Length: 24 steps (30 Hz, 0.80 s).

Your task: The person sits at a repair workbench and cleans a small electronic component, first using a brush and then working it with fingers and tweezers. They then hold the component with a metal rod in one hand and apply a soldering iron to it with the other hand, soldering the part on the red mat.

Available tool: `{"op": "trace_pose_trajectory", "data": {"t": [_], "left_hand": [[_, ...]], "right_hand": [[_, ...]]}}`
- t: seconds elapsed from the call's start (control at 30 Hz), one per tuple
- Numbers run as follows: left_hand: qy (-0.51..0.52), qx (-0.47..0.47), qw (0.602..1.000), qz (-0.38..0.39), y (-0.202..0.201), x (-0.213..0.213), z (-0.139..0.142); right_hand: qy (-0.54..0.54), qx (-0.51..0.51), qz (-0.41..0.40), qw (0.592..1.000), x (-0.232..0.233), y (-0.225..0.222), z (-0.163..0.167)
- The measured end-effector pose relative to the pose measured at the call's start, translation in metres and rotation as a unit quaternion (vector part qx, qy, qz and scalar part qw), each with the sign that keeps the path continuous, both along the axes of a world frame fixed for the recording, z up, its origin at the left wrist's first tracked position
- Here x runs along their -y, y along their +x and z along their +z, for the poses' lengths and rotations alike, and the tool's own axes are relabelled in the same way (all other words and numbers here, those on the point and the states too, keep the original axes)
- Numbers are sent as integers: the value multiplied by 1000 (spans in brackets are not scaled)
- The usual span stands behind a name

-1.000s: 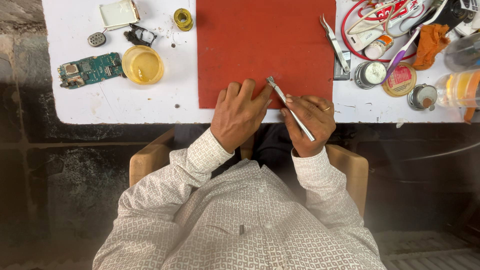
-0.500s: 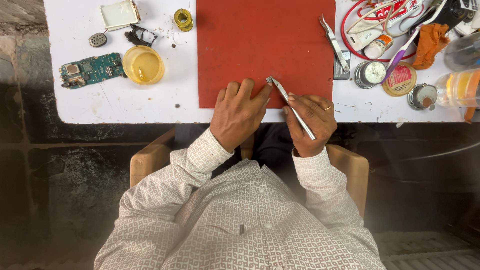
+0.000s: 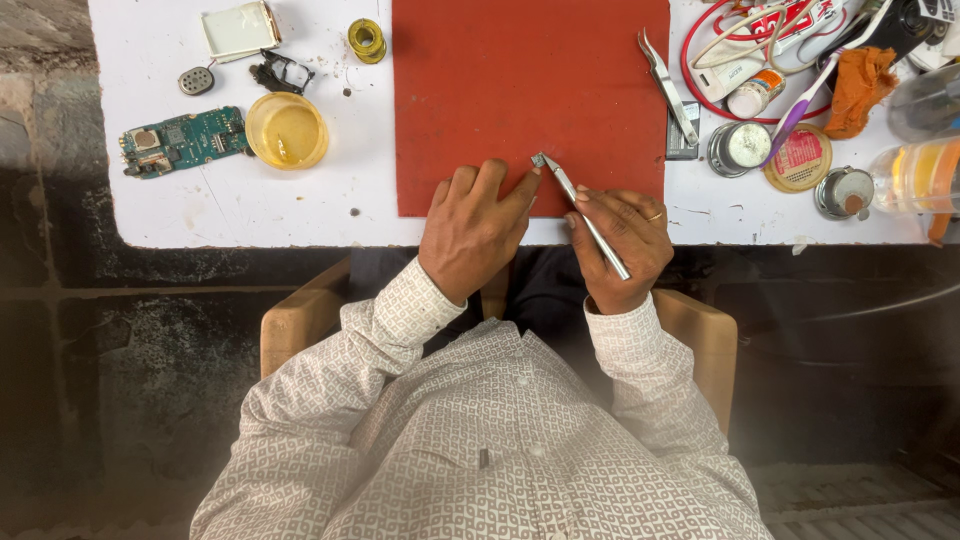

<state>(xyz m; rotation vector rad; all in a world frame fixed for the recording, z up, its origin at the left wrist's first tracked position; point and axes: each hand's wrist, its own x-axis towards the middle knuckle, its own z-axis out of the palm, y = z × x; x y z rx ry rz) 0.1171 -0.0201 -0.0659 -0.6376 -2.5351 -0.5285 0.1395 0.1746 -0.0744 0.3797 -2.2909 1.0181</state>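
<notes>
My right hand (image 3: 620, 245) grips a slim metal tool (image 3: 585, 215), like tweezers, slanted up to the left with its tip over the near edge of the red mat (image 3: 530, 80). A small grey piece (image 3: 539, 159) sits at that tip. My left hand (image 3: 475, 225) rests on the mat's near edge, fingers curled, with the index fingertip touching the small piece beside the tool tip. Whether the left fingers pinch the piece I cannot tell.
On the white table (image 3: 200, 210) lie a green circuit board (image 3: 185, 140), a yellow dish (image 3: 287, 130), a solder spool (image 3: 367, 40) and a white casing (image 3: 240, 28) at the left. Metal tweezers (image 3: 668, 85), small tins (image 3: 740, 145), a red cable (image 3: 700, 70), an orange cloth (image 3: 860, 85) and bottles (image 3: 925, 175) crowd the right.
Both hands stay almost still at the mat's near edge. The tool tip has shifted very slightly.
</notes>
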Motion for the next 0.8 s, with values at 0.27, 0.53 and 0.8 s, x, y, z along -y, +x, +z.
{"op": "trace_pose_trajectory", "data": {"t": [0.27,0.53,0.8], "left_hand": [[57,36,998,-9,-1,2,4],[151,111,982,-35,-13,7,15],[121,95,987,-41,-18,5,16]], "right_hand": [[15,-12,16,1000,-1,0,2],[18,-19,34,999,-1,0,6],[2,-20,44,999,-2,3,7]]}}
